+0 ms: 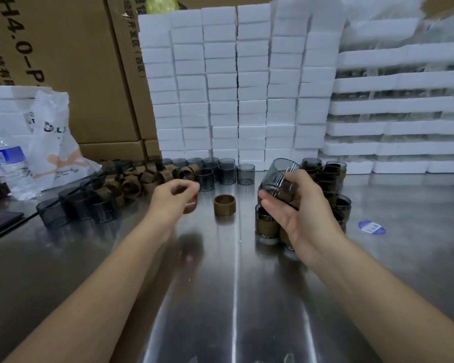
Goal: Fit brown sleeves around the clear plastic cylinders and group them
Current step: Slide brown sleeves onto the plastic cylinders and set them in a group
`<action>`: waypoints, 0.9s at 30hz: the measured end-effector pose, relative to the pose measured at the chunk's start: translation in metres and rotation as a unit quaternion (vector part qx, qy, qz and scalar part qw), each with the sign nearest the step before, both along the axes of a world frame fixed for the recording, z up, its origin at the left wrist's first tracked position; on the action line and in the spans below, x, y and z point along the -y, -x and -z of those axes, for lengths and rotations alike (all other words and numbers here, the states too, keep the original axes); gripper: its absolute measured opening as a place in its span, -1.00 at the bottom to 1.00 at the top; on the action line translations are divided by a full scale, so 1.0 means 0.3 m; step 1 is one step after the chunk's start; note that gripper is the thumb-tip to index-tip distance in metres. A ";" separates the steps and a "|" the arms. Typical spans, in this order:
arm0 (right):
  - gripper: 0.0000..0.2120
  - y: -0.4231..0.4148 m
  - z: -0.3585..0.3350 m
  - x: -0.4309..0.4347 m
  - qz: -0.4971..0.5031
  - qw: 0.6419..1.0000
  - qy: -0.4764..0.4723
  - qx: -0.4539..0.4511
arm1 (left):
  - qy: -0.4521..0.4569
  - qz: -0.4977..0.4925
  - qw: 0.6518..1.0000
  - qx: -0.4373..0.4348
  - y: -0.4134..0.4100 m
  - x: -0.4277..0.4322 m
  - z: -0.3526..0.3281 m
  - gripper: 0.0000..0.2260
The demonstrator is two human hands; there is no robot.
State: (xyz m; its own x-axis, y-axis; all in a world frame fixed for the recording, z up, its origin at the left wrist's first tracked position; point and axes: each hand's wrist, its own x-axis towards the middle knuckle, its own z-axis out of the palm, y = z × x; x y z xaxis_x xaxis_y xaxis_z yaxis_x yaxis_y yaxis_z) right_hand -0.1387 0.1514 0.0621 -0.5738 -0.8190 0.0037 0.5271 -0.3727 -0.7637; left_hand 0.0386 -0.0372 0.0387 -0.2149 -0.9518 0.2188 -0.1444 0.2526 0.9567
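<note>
Right hand (296, 208) holds a cylinder (279, 179) clear of the table (220, 284), fingers and thumb wrapped round its wall. It's tipped, with the lower end slanting down and left toward the other hand. Left hand (172, 197) is low on the table, fingers curled over a sleeve (191, 206) and apparently pinching it, though it's mostly hidden. So the fit looks like a meeting in the middle: cylinder from the right, sleeve from the left. A spare sleeve (224, 204) stands upright between them, hole up, slightly nearer the left hand. The finished group (330, 179) sits just behind the right hand.
</note>
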 end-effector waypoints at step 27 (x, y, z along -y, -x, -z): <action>-0.52 0.025 0.048 0.015 0.133 0.895 -0.069 -0.421 | 0.032 0.308 0.950 0.029 0.089 -0.236 -0.045 -0.49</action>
